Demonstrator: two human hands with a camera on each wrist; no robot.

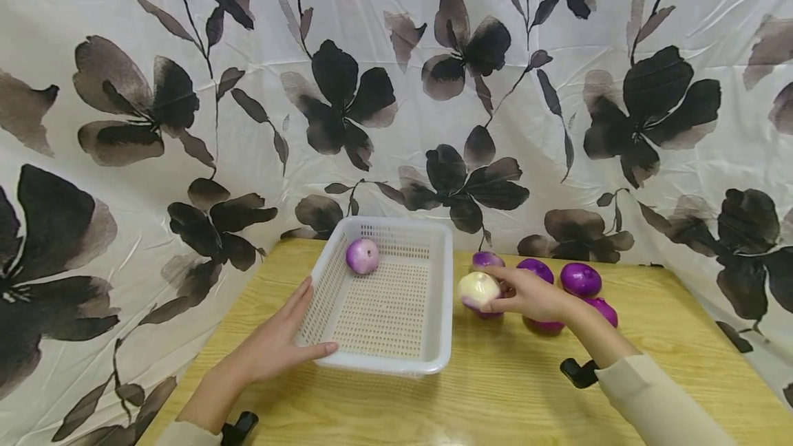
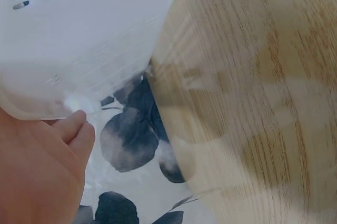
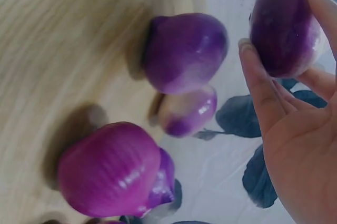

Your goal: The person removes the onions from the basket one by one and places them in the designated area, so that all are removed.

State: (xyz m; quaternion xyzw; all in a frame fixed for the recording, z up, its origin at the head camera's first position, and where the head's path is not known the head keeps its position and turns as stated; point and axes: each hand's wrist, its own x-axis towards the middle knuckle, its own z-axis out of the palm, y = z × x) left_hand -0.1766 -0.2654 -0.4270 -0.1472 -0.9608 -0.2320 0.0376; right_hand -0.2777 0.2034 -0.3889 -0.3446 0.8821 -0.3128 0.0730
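Note:
My right hand (image 1: 526,292) pinches a pale-topped red onion (image 1: 479,289) between thumb and fingers, just right of the basket. Seen in the right wrist view, the held onion (image 3: 284,29) shows its purple side and is raised off the table. At the basket's left side, my left hand (image 1: 272,343) grips the white plastic basket (image 1: 447,294), thumb over the near rim and fingers along the outer wall. One purple-and-white onion (image 1: 362,256) lies inside, in the far left corner. In the left wrist view, fingertips (image 2: 79,124) touch beneath the basket rim.
Several more red onions lie right of the basket, among them one at the back (image 1: 581,279) and another (image 1: 601,310) partly behind my right forearm. The wooden table (image 1: 495,391) ends at a flower-printed cloth (image 1: 384,12) behind and at both sides.

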